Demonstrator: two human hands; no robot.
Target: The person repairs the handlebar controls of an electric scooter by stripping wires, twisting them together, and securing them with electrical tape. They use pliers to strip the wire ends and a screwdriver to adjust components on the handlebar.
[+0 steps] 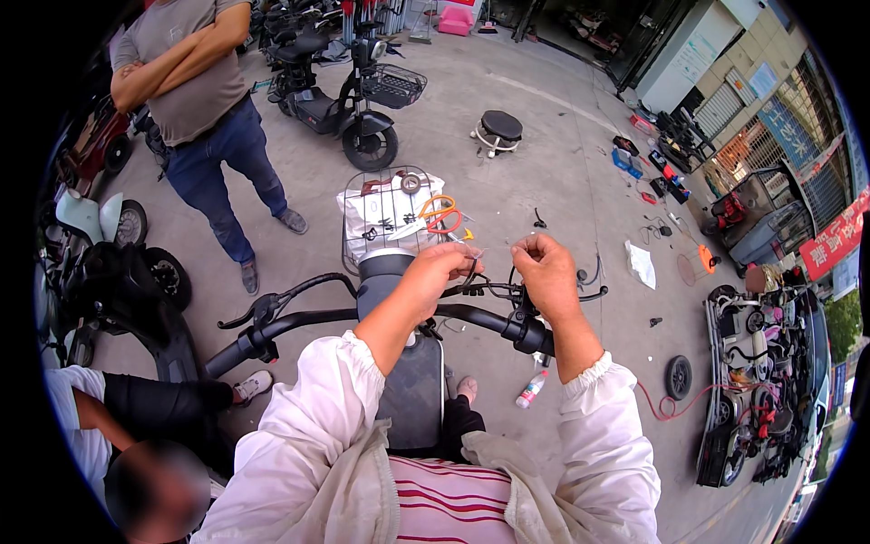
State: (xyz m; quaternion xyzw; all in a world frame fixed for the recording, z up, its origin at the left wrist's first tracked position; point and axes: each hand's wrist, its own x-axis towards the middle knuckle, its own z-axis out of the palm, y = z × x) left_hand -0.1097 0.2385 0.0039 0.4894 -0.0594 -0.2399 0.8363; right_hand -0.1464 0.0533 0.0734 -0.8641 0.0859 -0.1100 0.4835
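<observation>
Above the black handlebar (299,322) of an electric bike, my left hand (439,276) pinches a thin strand (473,268), partly dark and partly pale, too small to make out fully. My right hand (544,276) is a little to its right, thumb and forefinger pressed together; what they hold is hidden. Black cables (497,286) run just below both hands. Beyond them, the front wire basket (346,238) carries a white bag (362,207) with orange-handled scissors (433,214), a tape roll (410,183) and small black pieces on it.
A standing person (186,127) faces me with arms crossed; another person (91,417) is low at my left. Scooters (367,136) stand left and behind. A stool (501,127), bottle (530,394), loose tire (678,376), red hose (662,412) and scattered tools (627,161) lie around.
</observation>
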